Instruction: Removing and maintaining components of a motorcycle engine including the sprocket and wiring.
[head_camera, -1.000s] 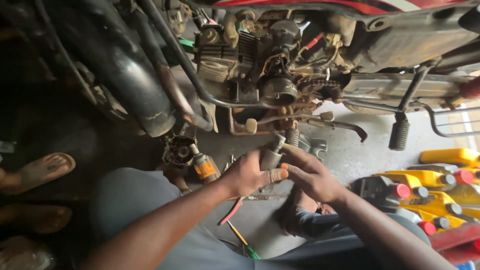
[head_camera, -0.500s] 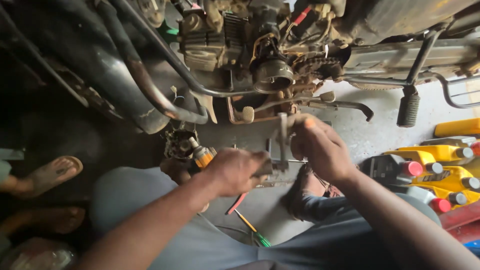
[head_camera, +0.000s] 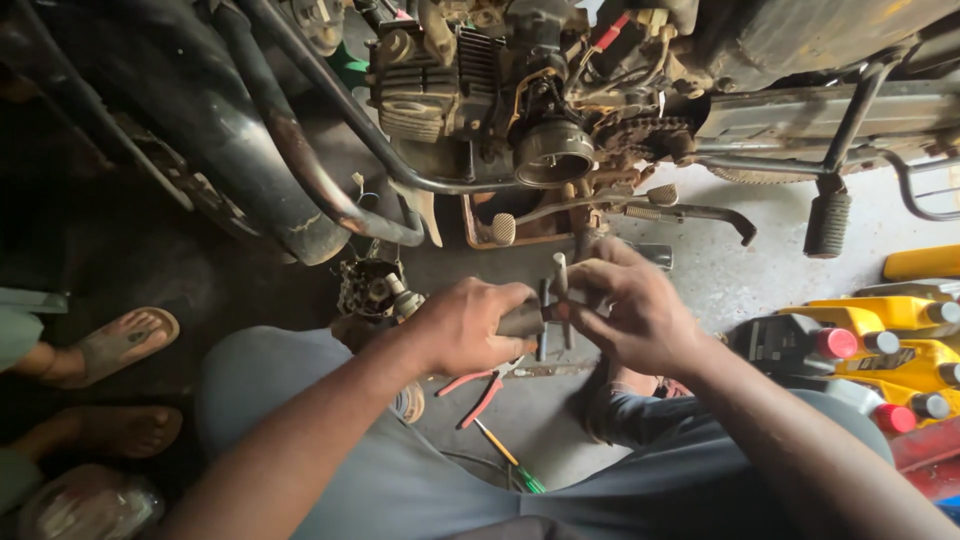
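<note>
A small metal part with upright pins (head_camera: 553, 305) was gripped between both hands above the concrete floor (head_camera: 720, 285), just below the motorcycle engine (head_camera: 520, 100). The left hand (head_camera: 465, 325) was closed around the part's dark end, and the right hand (head_camera: 635, 315) had its fingers curled onto the pins. Compared with half a second earlier, the hands had been drawn closer together and the part was held more level. Red-handled pliers (head_camera: 480, 385) lay on the floor beneath the hands, as before
</note>
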